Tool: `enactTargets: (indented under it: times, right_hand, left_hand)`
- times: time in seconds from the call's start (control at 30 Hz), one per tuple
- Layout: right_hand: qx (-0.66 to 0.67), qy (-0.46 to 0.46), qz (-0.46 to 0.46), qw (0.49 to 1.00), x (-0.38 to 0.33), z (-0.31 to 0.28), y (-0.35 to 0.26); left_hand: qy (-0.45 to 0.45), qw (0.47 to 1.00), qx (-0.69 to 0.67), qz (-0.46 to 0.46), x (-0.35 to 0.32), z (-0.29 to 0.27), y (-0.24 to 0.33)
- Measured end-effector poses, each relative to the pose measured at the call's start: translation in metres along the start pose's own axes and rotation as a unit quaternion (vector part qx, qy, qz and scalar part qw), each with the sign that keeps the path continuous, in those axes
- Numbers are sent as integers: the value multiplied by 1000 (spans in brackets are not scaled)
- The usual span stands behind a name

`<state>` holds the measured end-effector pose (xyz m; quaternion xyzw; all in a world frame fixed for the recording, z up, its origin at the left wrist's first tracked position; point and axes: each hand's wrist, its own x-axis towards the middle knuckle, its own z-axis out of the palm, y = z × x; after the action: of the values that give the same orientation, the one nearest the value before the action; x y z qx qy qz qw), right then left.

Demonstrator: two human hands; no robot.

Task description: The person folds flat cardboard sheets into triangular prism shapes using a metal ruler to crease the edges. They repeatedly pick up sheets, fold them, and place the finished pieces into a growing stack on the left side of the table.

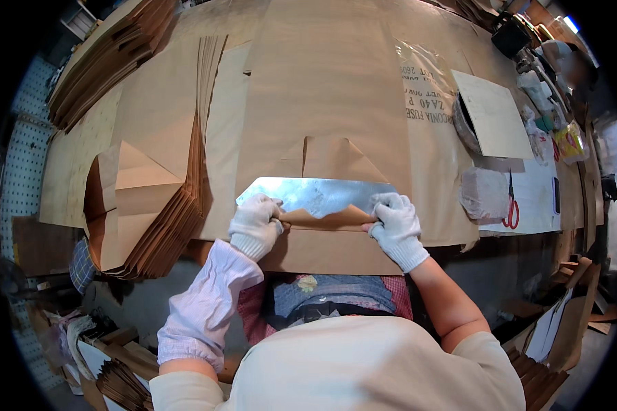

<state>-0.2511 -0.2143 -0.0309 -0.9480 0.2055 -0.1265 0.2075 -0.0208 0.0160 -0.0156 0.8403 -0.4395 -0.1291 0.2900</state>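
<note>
A large brown paper bag [322, 89] lies flat in front of me, its near end opened into folds. Across that end rests a shiny metal plate [308, 195] with slanted ends. My left hand [257, 222], in a white knit glove, is closed on the left part of the bag's near paper flap. On the right part of the same flap, my gloved right hand [395, 226] is closed too, with bare fingertips showing. Between the hands the flap's edge bulges up in front of the plate. The paper under my fingers is partly hidden.
A stack of folded paper bags [154, 219] stands at the left, with another paper pile [110, 65] behind it. To the right are red-handled scissors [511, 205], a plastic-wrapped block [485, 194] and a pale board [493, 116]. A person [572, 68] is at the far right.
</note>
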Motion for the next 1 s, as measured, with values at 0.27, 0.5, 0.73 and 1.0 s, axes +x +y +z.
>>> enactTargets:
  times: [0.27,0.5,0.73,1.0]
  right_hand:
    - [-86,-123,225,963,83,-32,-37]
    - [-16,-24,-10,1000,60,14,1]
    - [24,-55,-137,989,37,-1,-39]
    - [-34,106,-3,994,36,-22,-10]
  left_hand:
    - [-140,944,219,-201,88,-37,48]
    - [-79,956,174,223,83,-3,-15]
    - [-110,954,100,259,39,-1,32]
    - [-16,981,153,-115,37,-59,-3]
